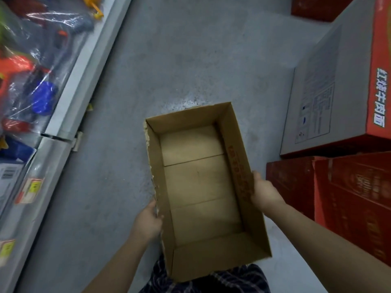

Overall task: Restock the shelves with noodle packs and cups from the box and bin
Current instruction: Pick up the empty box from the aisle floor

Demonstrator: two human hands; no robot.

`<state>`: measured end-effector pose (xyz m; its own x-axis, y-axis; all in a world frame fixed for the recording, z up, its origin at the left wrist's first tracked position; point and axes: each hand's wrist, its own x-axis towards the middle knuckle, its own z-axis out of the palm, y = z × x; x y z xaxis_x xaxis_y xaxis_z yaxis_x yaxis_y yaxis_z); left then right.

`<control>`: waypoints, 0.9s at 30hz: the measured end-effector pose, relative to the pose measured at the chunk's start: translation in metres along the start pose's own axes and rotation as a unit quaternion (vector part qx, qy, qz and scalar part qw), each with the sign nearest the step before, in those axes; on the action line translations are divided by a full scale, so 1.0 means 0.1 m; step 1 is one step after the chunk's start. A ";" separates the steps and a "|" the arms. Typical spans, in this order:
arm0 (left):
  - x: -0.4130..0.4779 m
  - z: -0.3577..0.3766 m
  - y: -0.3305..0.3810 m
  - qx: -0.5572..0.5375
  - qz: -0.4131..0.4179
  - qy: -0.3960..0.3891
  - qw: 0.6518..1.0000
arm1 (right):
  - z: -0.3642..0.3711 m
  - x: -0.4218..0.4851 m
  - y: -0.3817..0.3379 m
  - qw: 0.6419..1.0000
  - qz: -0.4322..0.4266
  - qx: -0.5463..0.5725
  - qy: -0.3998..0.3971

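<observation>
A brown cardboard box with its top cut off is held above the grey floor, straight in front of me. Nothing lies inside it; only the bare bottom flaps show. My left hand grips the torn left wall near its front end. My right hand grips the right wall, thumb over the rim beside red printing. No noodle packs or cups are in view.
A grey shelf edge with yellow price tags runs along the left, holding plastic-wrapped toys. Red noodle cartons stand stacked at the right, one large carton above them. Grey concrete floor stretches ahead.
</observation>
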<state>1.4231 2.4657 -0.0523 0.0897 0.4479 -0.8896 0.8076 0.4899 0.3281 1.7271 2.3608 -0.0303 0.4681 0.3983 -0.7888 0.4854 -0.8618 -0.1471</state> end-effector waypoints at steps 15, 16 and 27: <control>-1.24 -0.72 0.72 -0.047 0.007 0.041 0.998 | -1.04 -0.98 -0.30 0.993 -0.098 0.005 0.063; -1.40 -0.81 0.85 -0.052 0.006 0.041 0.998 | -1.20 -1.12 -0.37 0.992 -0.106 0.001 0.071; -3.34 -1.75 2.30 0.015 0.143 0.161 0.976 | -3.08 -2.65 -0.80 0.979 -0.138 0.027 0.146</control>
<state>1.4771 2.5595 0.3755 0.1294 0.7772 -0.6158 0.7936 0.2911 0.5342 1.7919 2.4210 0.3743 0.5201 0.6845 -0.5109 0.5866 -0.7210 -0.3688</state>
